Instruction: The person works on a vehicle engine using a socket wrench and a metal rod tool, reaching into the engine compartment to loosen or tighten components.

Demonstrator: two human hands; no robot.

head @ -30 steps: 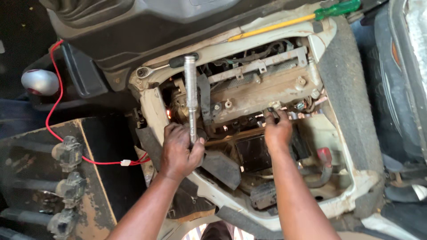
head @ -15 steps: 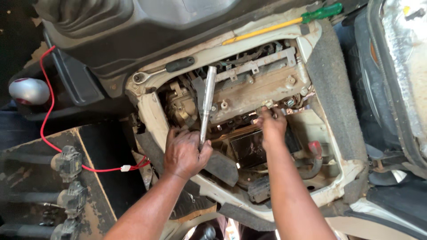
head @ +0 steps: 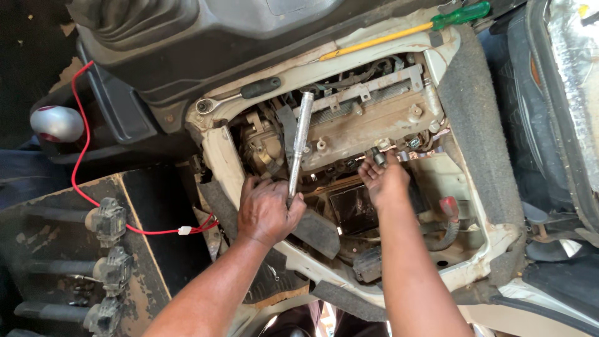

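My left hand (head: 268, 209) grips the lower end of a long chrome socket extension bar (head: 299, 140), which leans up and slightly right over the open engine bay. My right hand (head: 385, 181) reaches into the bay and pinches a small dark cylindrical part (head: 377, 156) at the front edge of the dirty tan engine cover (head: 380, 122). Both forearms come in from the bottom of the view.
A ratchet wrench (head: 234, 97) lies on the bay's upper left rim. A green-handled yellow screwdriver (head: 405, 31) rests along the top rim. Three dark ignition coils (head: 106, 218) lie on a board at left, beside a red wire (head: 81, 181). A grey seat edge (head: 480, 125) borders the right.
My left hand has tilted the extension bar from upright to leaning right. My right hand stayed at the engine's front edge. The camera shifted a little.
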